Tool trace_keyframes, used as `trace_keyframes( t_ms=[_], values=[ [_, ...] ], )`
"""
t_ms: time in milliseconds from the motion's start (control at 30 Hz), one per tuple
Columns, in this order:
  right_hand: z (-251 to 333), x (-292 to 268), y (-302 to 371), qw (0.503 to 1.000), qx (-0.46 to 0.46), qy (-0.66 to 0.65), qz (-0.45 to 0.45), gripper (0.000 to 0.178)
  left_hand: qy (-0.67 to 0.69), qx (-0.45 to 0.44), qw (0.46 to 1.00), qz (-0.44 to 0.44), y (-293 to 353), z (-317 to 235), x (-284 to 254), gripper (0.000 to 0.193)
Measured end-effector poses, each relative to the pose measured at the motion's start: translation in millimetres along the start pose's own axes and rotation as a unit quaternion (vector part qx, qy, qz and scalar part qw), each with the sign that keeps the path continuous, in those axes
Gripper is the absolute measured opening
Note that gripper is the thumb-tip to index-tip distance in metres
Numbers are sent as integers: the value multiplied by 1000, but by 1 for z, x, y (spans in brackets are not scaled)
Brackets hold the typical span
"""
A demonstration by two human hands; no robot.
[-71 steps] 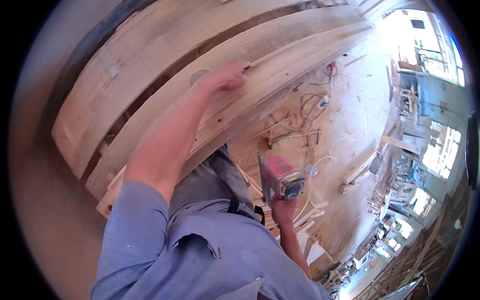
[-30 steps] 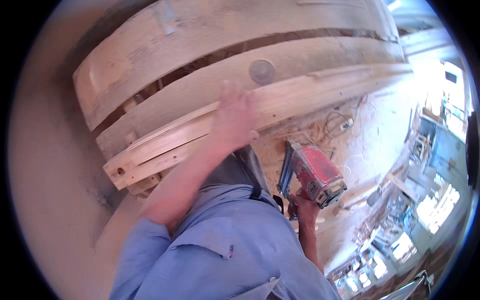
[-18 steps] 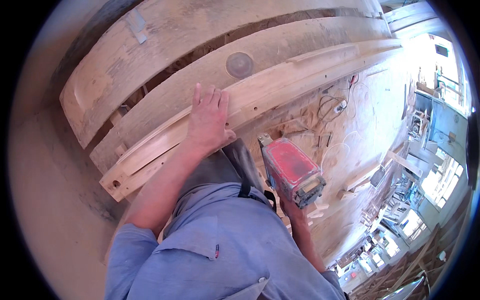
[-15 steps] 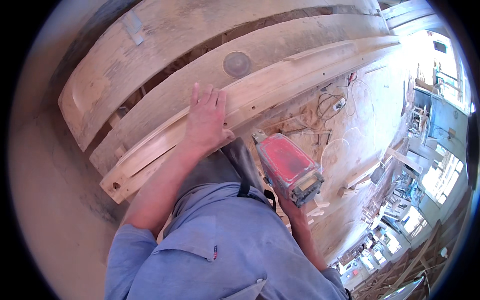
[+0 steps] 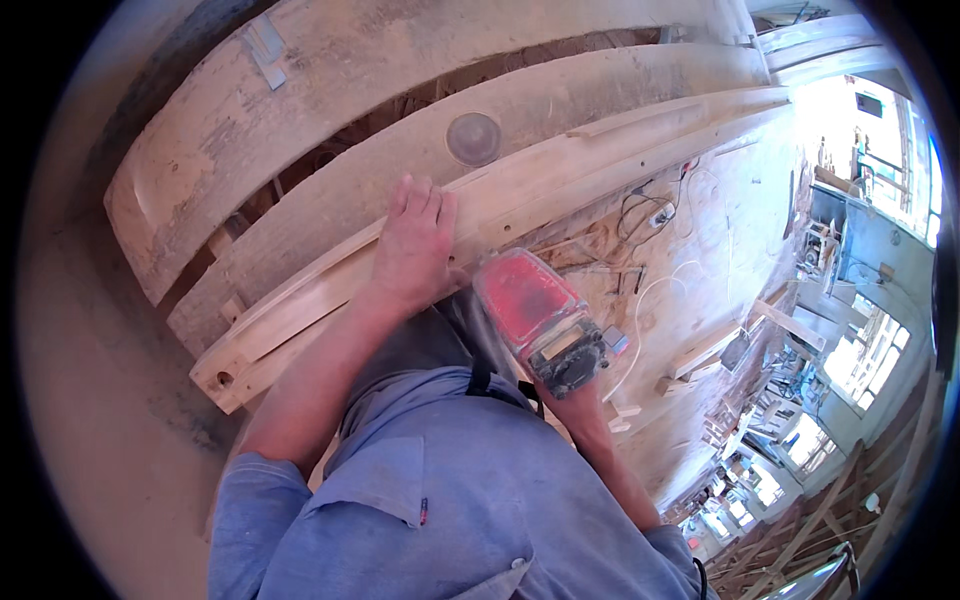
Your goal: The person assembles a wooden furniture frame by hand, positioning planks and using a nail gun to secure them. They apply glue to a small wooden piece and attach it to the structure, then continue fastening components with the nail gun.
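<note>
A long pale wooden rail (image 5: 600, 155) with a stepped profile and a few drilled holes lies along the near edge of the bench. My left hand (image 5: 415, 240) grips it from above, fingers together across its top and thumb at its near edge. My right hand (image 5: 565, 405) holds a dusty red power tool (image 5: 530, 300) with a black end, in front of my waist. The tool's body hides most of those fingers. Its far end is close to the rail's near side, beside my left hand; whether they touch I cannot tell.
The bench's broad planks (image 5: 300, 195) have a long gap between them. A round disc (image 5: 473, 139) lies on the nearer plank. A power strip (image 5: 660, 214) and cords are on the dusty floor to the right. Timber pieces (image 5: 700, 360) lie farther along, before windows.
The red tool has moved left and away from my body, closer to the rail. My left hand's fingers have drawn together on the rail. The view has shifted slightly.
</note>
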State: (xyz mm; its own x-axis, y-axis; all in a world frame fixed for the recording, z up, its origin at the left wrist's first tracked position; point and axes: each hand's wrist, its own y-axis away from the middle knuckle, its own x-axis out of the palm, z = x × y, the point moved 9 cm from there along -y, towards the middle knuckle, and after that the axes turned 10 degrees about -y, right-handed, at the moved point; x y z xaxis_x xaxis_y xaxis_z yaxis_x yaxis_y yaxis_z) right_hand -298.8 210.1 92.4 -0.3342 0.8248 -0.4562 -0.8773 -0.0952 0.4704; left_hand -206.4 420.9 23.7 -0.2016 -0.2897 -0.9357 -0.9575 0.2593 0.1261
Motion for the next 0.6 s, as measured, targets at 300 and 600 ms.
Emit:
trace_keyframes(
  t_ms=[300, 600],
  values=[
    [36, 2, -13, 996, -34, 57, 67, 37, 132, -26, 977, 163, -28, 31, 28, 67],
    [15, 17, -23, 978, 8, 146, 150, 51, 327, -8, 892, 313, -24, 56, 54, 82]
  ],
)
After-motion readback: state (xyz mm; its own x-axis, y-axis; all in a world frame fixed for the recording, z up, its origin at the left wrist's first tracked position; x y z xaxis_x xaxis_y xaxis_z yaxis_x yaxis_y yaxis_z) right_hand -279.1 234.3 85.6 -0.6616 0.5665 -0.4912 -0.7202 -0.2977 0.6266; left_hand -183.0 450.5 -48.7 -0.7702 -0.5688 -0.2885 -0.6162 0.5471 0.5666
